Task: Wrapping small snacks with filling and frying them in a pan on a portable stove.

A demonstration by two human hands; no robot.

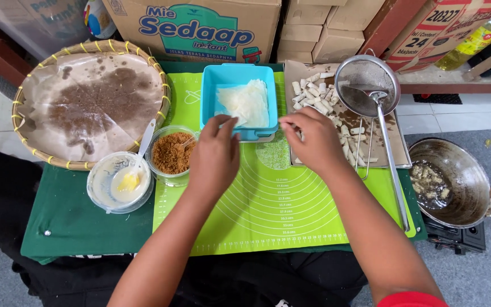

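A blue plastic box (pixel 211 85) at the back of the green mat (pixel 274 210) holds a stack of thin pale wrapper sheets (pixel 248 102). My left hand (pixel 214 156) reaches to the box's front edge, its fingertips pinching at the near corner of the sheets. My right hand (pixel 311 139) hovers just right of the box, fingers curled and pinched together, with nothing clearly in it. Whether the left fingers have a sheet gripped is hard to tell.
A glass bowl of brown crumbs (pixel 173 153) and a bowl of pale liquid with a spoon (pixel 120 182) stand at left. A paper-lined woven tray (pixel 89 102) lies behind them. Right: rolled pieces on paper (pixel 319 96), a mesh skimmer (pixel 367 85), a wok (pixel 456 182) on a stove.
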